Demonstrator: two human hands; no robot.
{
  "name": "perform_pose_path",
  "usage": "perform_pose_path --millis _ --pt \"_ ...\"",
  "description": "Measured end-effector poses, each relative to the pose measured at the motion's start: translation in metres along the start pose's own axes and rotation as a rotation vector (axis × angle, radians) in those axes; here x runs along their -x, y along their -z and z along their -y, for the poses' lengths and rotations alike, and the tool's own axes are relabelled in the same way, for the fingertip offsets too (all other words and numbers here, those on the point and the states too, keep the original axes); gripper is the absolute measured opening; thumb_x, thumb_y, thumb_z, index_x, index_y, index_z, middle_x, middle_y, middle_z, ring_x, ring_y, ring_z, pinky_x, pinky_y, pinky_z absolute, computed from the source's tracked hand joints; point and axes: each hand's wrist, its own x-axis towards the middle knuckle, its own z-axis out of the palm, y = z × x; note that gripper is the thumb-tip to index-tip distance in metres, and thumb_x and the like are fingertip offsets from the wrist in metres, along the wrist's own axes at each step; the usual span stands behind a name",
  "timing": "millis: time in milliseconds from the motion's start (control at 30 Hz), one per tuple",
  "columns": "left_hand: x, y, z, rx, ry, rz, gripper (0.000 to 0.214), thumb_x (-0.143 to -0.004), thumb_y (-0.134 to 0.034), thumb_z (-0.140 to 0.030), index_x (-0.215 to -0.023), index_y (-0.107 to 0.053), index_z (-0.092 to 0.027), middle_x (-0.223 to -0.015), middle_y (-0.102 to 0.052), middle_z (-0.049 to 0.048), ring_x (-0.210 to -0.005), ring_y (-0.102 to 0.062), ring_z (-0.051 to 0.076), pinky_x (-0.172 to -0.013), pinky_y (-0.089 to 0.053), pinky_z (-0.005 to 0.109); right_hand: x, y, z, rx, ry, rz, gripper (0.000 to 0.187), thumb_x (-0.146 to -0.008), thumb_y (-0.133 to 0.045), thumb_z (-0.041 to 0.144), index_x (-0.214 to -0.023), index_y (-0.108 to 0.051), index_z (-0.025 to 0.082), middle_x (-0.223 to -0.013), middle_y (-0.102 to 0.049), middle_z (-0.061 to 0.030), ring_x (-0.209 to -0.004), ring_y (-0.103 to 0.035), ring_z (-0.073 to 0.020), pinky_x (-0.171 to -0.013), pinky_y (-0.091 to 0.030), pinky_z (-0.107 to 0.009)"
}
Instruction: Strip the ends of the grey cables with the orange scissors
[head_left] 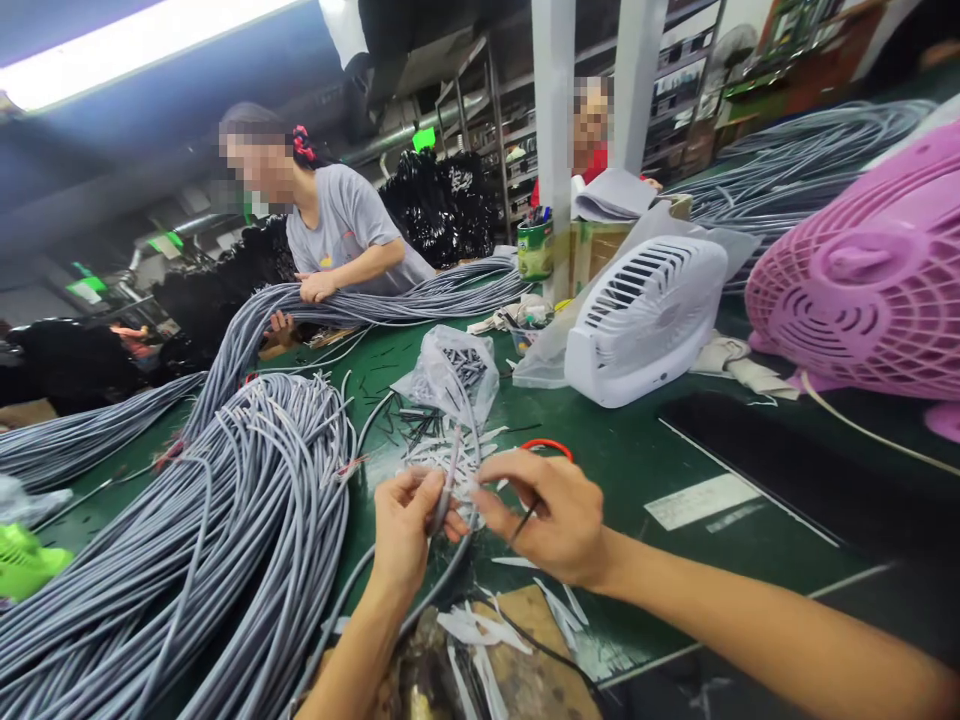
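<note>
My left hand [405,525] pinches the end of a grey cable [448,482] that stands up between its fingers; the cable runs down and back toward me. My right hand [559,515] is closed beside it, fingertips against the left hand's, holding a thin black tube piece [523,523]. Just beyond both hands lie white paper strips [442,452] and loose black tube pieces [409,425] on the green table [637,460]. A clear plastic bag [450,375] with more black pieces sits behind them. A red band [547,445] lies by my right hand.
A big heap of grey cables [225,540] fills the left. A person in a grey shirt [345,235] handles a cable bundle at the far side; another person [592,130] sits behind. A white fan [645,315] and pink fan [862,280] stand right.
</note>
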Motion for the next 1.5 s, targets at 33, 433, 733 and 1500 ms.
perform_pose_path --millis 33,433,733,1500 --pt "0.0 0.001 0.002 -0.003 -0.036 -0.009 0.036 -0.057 -0.073 -0.044 -0.055 -0.055 -0.013 -0.041 -0.053 -0.0036 -0.032 -0.048 0.008 -0.033 -0.039 0.018 0.003 -0.001 0.002 0.01 0.062 0.052 0.006 -0.082 -0.057 0.023 -0.086 -0.055 0.019 -0.067 -0.067 0.0002 -0.048 -0.058 -0.0092 -0.049 -0.042 -0.02" --pt "0.001 -0.003 0.005 -0.096 -0.139 -0.043 0.041 -0.064 -0.066 -0.052 -0.059 -0.046 -0.017 -0.04 -0.039 -0.0114 -0.023 -0.036 0.003 -0.022 -0.028 0.013 0.011 -0.016 -0.004 -0.002 0.092 0.265 0.032 -0.093 -0.038 0.019 -0.07 -0.059 0.015 -0.057 -0.064 -0.0022 -0.049 -0.057 -0.0098 -0.048 -0.036 -0.021" --pt "-0.011 0.004 0.001 0.107 -0.074 -0.152 0.046 -0.053 -0.075 -0.05 -0.054 -0.044 -0.016 -0.037 -0.04 -0.0115 -0.019 -0.033 0.003 -0.02 -0.025 0.013 0.01 -0.013 -0.006 -0.113 0.063 0.38 0.033 -0.09 -0.04 0.017 -0.064 -0.06 0.014 -0.049 -0.057 -0.0004 -0.042 -0.046 -0.0081 -0.045 -0.03 -0.021" --pt "-0.012 0.011 -0.006 0.018 -0.017 0.099 0.032 -0.05 -0.081 -0.038 -0.061 -0.07 -0.01 -0.047 -0.049 -0.0029 -0.038 -0.034 0.001 -0.039 -0.02 0.017 0.012 -0.015 -0.002 -0.155 0.026 0.336 0.03 -0.081 -0.041 0.011 -0.052 -0.041 0.018 -0.044 -0.037 0.0065 -0.039 -0.031 -0.0065 -0.044 -0.025 -0.02"
